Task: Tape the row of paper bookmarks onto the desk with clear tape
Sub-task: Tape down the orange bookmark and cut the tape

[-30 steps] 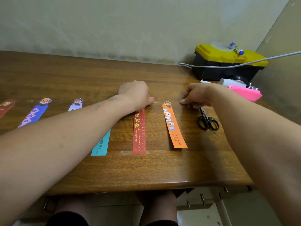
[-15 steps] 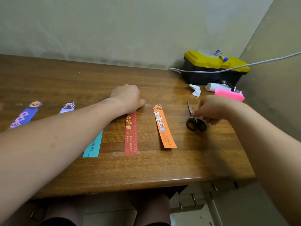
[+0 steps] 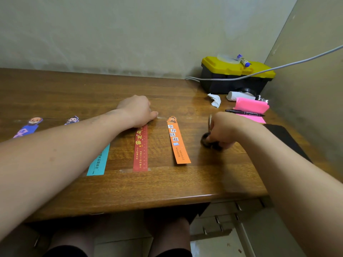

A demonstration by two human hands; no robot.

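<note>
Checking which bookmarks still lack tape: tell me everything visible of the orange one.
The orange bookmark is a long, narrow paper strip lying flat on the wooden desk, right of the red bookmark. A cartoon figure tops its far end; below run four black characters on white squares, a blue mark and fine print. The left hand and right hand do not touch it. No tape shows across its near end.

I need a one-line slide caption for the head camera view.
Left hand rests on the red bookmark while right hand grips scissors beside the orange bookmark.
</note>
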